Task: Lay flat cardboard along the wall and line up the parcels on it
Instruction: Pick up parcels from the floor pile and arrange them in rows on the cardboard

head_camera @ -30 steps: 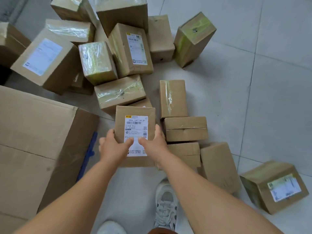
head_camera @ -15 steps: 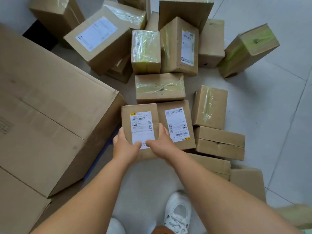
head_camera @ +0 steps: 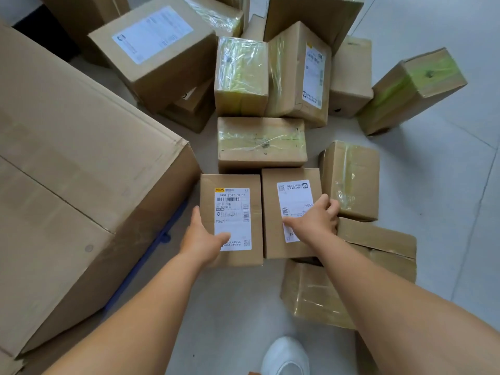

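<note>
Just right of the big carton (head_camera: 81,185), close by its side wall: yellow-marked label parcel (head_camera: 235,255), lying flat, label up. Gripped at its near left corner by left hand (head_camera: 201,239), thumb laid across the label's lower edge, fingers down the side that faces the big carton.

Next further right from the big carton, side by side with the first and touching it: second labelled parcel (head_camera: 273,212), also flat, label up and printed the other way round. Held by right hand (head_camera: 315,219), thumb stretched over the label, fingers curled over the parcel's far right edge.

Beyond these two, away from the big carton's near end: taped parcel (head_camera: 261,142) lying crosswise, butted against both. Behind that, a crowd of more parcels, some wrapped in clear yellowish tape, one large labelled box (head_camera: 154,50) propped at a tilt just beyond the big carton's far corner.

Well right of the big carton, apart from the heap: green-taped parcel (head_camera: 411,90), tilted on the tiled floor (head_camera: 446,212).

Under the big carton's right-hand bottom edge: blue strip (head_camera: 151,253), only partly showing. Cannot tell whether flat cardboard lies beneath the parcels.

Nearest the camera, right of the big carton: white shoe (head_camera: 286,355).
</note>
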